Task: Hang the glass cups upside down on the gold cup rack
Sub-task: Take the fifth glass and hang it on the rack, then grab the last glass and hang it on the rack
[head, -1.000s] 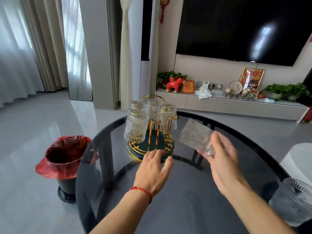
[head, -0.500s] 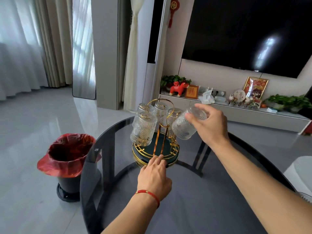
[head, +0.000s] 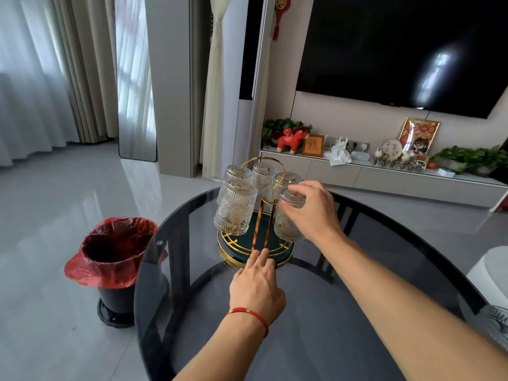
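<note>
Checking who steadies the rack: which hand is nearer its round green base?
Left. The left hand rests on the table with fingers touching the front rim of the base. The right hand is above it, gripping a glass cup.

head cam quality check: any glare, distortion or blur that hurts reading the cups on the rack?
Head view: window glare streaks the TV and floor; wide-angle bending at the edges; sharp at centre. The glass cups read clearly on the gold rack, but the right hand hides much of its cup.
</note>
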A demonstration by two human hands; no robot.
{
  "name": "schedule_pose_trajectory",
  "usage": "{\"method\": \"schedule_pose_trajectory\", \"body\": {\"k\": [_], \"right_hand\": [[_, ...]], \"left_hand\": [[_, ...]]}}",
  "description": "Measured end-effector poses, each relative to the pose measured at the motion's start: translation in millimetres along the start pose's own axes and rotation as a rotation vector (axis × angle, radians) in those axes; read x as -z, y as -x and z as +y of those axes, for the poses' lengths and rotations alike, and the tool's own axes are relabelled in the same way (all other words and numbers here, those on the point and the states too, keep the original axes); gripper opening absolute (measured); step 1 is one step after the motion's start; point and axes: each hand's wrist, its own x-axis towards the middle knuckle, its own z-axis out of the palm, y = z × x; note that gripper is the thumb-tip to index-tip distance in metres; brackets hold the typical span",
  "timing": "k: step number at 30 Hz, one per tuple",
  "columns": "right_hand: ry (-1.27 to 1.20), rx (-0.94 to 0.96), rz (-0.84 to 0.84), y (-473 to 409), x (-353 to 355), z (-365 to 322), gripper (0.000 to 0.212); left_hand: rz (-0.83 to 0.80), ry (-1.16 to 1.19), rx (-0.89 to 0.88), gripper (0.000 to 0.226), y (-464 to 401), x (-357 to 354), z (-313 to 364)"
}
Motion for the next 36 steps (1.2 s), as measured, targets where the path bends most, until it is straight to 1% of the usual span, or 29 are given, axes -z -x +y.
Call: {"method": "schedule_pose_trajectory", "body": {"k": [2, 4, 7, 9, 11, 14, 15, 16, 18, 20, 21, 22, 24, 26, 27, 29, 32, 34, 36], "right_hand": [[0.021, 0.024, -0.048, 3, 3, 1, 0.053], [0.027, 0.063, -0.105, 10, 7, 3, 0.06], [-0.018, 0.08, -0.086, 38, 17, 12, 0.066], [-0.031, 0.051, -0.01, 75, 28, 29, 0.061], [0.02, 0.05, 0.027, 121, 39, 50, 0.054], [0.196, 0.051, -0.041, 161, 68, 83, 0.048], [0.239, 0.026, -0.044, 164, 79, 90, 0.044], [0.275, -0.012, -0.007, 167, 95, 98, 0.041], [0.362, -0.091, 0.128, 170, 119, 113, 0.043], [0.491, -0.237, 0.24, 176, 143, 129, 0.058], [0.529, -0.332, 0.267, 179, 151, 135, 0.067], [0.536, -0.428, 0.265, 182, 158, 140, 0.076], [0.505, -0.598, 0.197, 188, 168, 148, 0.094], [0.475, -0.703, 0.097, 192, 171, 154, 0.106], [0.45, -0.73, 0.072, 194, 172, 157, 0.108], [0.328, -0.784, 0.091, 198, 174, 164, 0.105], [0.133, -0.868, 0.13, 200, 178, 172, 0.092], [0.108, -0.869, 0.146, 201, 181, 173, 0.081], [0.142, -0.828, 0.121, 201, 185, 168, 0.079]], "left_hand": [[0.005, -0.018, -0.004, 0.057, 1, -1, 0], [0.011, -0.029, -0.008, 0.054, 2, -2, 1], [0.084, 0.0, -0.041, 0.055, 5, -2, 4], [0.148, 0.053, -0.093, 0.056, 7, -1, 10], [0.174, 0.184, -0.141, 0.056, 11, 1, 19], [0.137, 0.352, -0.228, 0.054, 19, 7, 40], [0.119, 0.376, -0.256, 0.054, 22, 9, 46], [0.106, 0.382, -0.29, 0.056, 27, 10, 55], [0.093, 0.381, -0.348, 0.06, 33, 13, 65], [0.079, 0.37, -0.401, 0.065, 38, 15, 76], [0.079, 0.365, -0.423, 0.066, 41, 16, 81], [0.082, 0.365, -0.444, 0.066, 43, 17, 85], [0.099, 0.371, -0.481, 0.065, 48, 19, 95], [0.112, 0.385, -0.492, 0.064, 52, 19, 101], [0.112, 0.393, -0.492, 0.064, 53, 19, 103], [0.097, 0.412, -0.489, 0.063, 58, 17, 106], [0.079, 0.431, -0.478, 0.059, 63, 11, 109], [0.067, 0.446, -0.464, 0.059, 64, 8, 110], [0.001, 0.456, -0.475, 0.063, 65, 7, 110]]}}
